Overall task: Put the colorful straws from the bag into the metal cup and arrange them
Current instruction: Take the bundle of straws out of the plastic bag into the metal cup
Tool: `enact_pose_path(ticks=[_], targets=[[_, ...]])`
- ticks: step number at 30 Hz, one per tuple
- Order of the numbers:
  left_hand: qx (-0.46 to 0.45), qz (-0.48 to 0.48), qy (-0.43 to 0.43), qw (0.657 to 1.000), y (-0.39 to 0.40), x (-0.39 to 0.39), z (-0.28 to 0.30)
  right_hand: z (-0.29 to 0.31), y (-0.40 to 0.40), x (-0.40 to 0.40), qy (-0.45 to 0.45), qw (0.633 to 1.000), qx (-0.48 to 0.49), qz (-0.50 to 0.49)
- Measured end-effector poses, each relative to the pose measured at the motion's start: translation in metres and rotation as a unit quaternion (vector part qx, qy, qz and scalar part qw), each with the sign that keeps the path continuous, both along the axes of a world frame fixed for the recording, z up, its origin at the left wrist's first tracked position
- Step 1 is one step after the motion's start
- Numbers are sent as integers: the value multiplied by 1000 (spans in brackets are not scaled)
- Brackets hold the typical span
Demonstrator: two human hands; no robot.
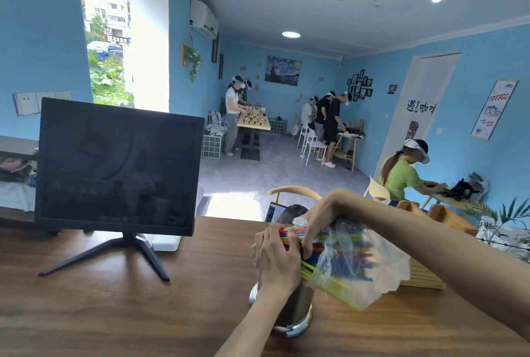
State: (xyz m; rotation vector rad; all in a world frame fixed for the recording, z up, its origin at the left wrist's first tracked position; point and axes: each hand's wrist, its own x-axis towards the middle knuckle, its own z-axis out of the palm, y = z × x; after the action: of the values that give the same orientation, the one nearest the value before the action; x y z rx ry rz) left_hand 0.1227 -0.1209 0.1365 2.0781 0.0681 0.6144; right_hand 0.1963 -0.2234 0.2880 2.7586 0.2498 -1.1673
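Note:
A clear plastic bag (370,267) full of colorful straws (348,259) lies almost level just above the metal cup (295,318), which stands on the wooden table. My left hand (275,259) is closed around the straw ends that stick out of the bag's mouth. My right hand (318,222) grips the bag near its opening from above, over the straws. My left wrist hides most of the cup's mouth, so I cannot tell whether any straws are inside it.
A dark monitor (119,166) on a three-legged stand sits at the table's back left. A wooden slatted box (421,278) lies behind the bag at the right. Beyond the table's far edge are a chair, a laptop and several people at other tables.

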Motion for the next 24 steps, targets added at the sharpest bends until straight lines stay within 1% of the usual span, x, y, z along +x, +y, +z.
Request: enact_pose_path(ticks=[3, 8, 10, 11, 13, 15, 17, 20, 22, 24], targets=[[6, -13, 9, 1000, -4, 1, 0, 7, 10, -4, 13, 999, -42, -12], [-9, -19, 33, 999, -5, 8, -2, 5, 25, -6, 4, 998, -67, -7], [-13, -5, 34, 999, -4, 9, -2, 3, 26, -5, -9, 997, -76, 9], [-15, 2, 30, 999, -4, 8, -3, 3, 23, -6, -31, 996, -79, 24], [-11, 15, 19, 1000, -5, 7, -4, 4, 15, -6, -58, 995, -64, 42], [-4, 16, 10, 1000, -7, 7, -5, 6, 10, -7, -45, 999, -15, 9], [1, 7, 9, 1000, -9, 8, -6, 5, 6, -6, -42, 999, 7, -6], [-15, -12, 22, 1000, -13, 9, -3, 1, 4, -3, -56, 998, -6, 5], [-17, -37, 27, 999, -15, 6, 0, -2, 2, 1, -56, 998, -21, 18], [-39, -60, 30, 997, -15, 1, 2, -4, 1, 4, -50, 998, -41, 24]])
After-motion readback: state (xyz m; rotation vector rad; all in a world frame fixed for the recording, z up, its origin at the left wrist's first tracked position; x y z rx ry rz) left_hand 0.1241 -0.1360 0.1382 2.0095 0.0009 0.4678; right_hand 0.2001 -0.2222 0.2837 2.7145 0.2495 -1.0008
